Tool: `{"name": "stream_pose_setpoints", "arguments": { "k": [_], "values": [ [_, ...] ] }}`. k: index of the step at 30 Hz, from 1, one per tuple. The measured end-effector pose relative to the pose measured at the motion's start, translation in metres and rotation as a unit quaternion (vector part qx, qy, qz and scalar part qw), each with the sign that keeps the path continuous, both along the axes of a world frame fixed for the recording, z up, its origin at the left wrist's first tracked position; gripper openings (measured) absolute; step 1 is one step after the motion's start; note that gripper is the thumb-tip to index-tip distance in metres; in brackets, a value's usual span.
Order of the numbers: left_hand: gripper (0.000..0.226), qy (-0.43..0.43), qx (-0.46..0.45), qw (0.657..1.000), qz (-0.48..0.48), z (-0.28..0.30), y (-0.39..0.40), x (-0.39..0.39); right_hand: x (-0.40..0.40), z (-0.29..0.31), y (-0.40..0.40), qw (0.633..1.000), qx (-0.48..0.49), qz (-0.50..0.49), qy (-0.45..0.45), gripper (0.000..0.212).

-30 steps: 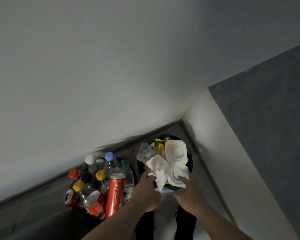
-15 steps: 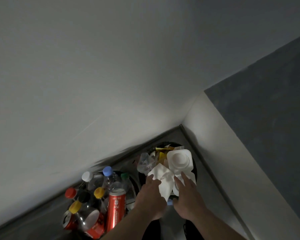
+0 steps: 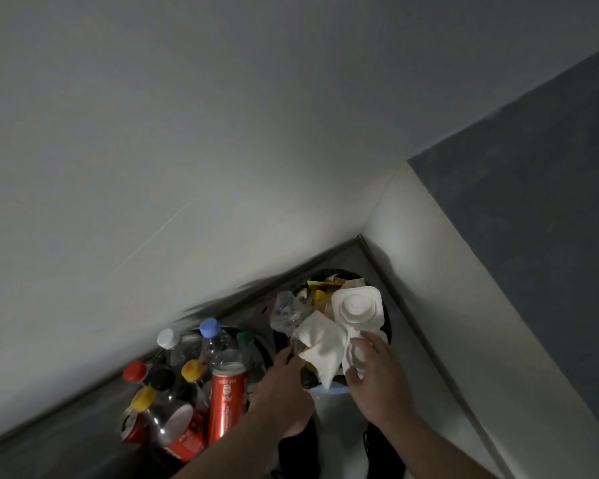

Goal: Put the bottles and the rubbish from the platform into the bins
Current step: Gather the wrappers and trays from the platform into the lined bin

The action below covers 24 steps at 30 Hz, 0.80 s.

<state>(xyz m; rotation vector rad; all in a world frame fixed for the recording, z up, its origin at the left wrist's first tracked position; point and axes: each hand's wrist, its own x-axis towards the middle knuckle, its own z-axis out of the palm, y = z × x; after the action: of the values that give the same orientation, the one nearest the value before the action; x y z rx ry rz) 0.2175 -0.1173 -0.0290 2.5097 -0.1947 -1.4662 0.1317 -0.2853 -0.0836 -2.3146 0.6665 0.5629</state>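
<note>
Two round bins stand in a floor corner. The left bin point(image 3: 256, 344) is packed with plastic bottles point(image 3: 218, 344) and red cans point(image 3: 226, 399). Heaped in the right bin point(image 3: 388, 326) are a white moulded tray point(image 3: 358, 305), a white paper napkin point(image 3: 320, 344), clear plastic point(image 3: 286, 307) and yellow wrappers. At the napkin's left edge, my left hand point(image 3: 284, 385) has its fingers curled, the tips hidden under the paper. My right hand point(image 3: 377, 382) pinches the tray's lower white part between thumb and fingers.
White walls meet right behind the bins, and a grey painted section runs along the right. A grey skirting strip point(image 3: 412, 326) follows the floor edge. My dark shoes point(image 3: 377, 451) stand just below the right bin.
Both hands stay at the right bin's near edge. Their fingers lay flat over the napkin half a second ago and have since drawn apart, so more of the napkin shows.
</note>
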Motion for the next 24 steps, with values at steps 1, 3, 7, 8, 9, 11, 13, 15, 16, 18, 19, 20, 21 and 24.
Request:
{"name": "stream_pose_setpoints", "arguments": {
  "k": [1, 3, 7, 8, 9, 11, 13, 15, 16, 18, 19, 20, 21, 24],
  "values": [
    [0.064, 0.004, 0.006, 1.000, -0.002, 0.001, 0.001, 0.000, -0.008, 0.004, -0.002, 0.999, -0.015, -0.035, -0.031, 0.049],
    [0.067, 0.006, 0.012, 1.000, -0.002, 0.002, 0.001, 0.000, -0.023, 0.006, -0.007, 0.990, -0.017, -0.135, -0.036, 0.047],
    [0.067, -0.007, -0.001, 1.000, 0.012, 0.001, -0.003, 0.001, -0.021, -0.009, -0.022, 0.938, 0.052, -0.330, 0.089, 0.060],
    [0.066, -0.010, -0.009, 1.000, 0.012, -0.001, -0.004, 0.001, -0.017, -0.012, -0.025, 0.929, 0.080, -0.340, 0.122, 0.063],
    [0.065, -0.010, -0.015, 1.000, 0.008, -0.004, -0.005, 0.001, -0.012, -0.017, -0.028, 0.924, 0.103, -0.339, 0.147, 0.062],
    [0.064, -0.009, -0.022, 1.000, 0.004, -0.010, -0.006, -0.001, -0.003, -0.029, -0.029, 0.907, 0.154, -0.354, 0.167, 0.048],
    [0.064, -0.008, -0.025, 1.000, 0.003, -0.016, -0.007, -0.004, 0.002, -0.038, -0.028, 0.885, 0.191, -0.393, 0.161, 0.034],
    [0.065, -0.004, -0.026, 1.000, 0.006, -0.021, -0.007, -0.009, 0.001, -0.049, -0.028, 0.862, 0.219, -0.432, 0.153, 0.026],
    [0.065, -0.005, -0.028, 1.000, 0.008, -0.024, -0.008, -0.011, 0.000, -0.052, -0.028, 0.854, 0.224, -0.446, 0.149, 0.026],
    [0.064, -0.008, -0.033, 0.999, 0.016, -0.028, -0.008, -0.015, -0.006, -0.052, -0.031, 0.851, 0.218, -0.458, 0.138, 0.018],
    [0.064, -0.006, -0.034, 0.999, 0.021, -0.029, -0.009, -0.016, -0.010, -0.053, -0.035, 0.852, 0.203, -0.465, 0.130, 0.012],
    [0.064, -0.005, -0.035, 0.999, 0.024, -0.030, -0.009, -0.017, -0.015, -0.052, -0.038, 0.847, 0.190, -0.482, 0.119, 0.009],
    [0.064, -0.003, -0.034, 0.999, 0.027, -0.030, -0.009, -0.018, -0.022, -0.054, -0.043, 0.839, 0.184, -0.501, 0.107, 0.010],
    [0.062, 0.003, -0.025, 0.999, 0.036, -0.030, -0.009, -0.020, -0.039, -0.054, -0.055, 0.800, 0.203, -0.559, 0.079, 0.019]
  ]
}}
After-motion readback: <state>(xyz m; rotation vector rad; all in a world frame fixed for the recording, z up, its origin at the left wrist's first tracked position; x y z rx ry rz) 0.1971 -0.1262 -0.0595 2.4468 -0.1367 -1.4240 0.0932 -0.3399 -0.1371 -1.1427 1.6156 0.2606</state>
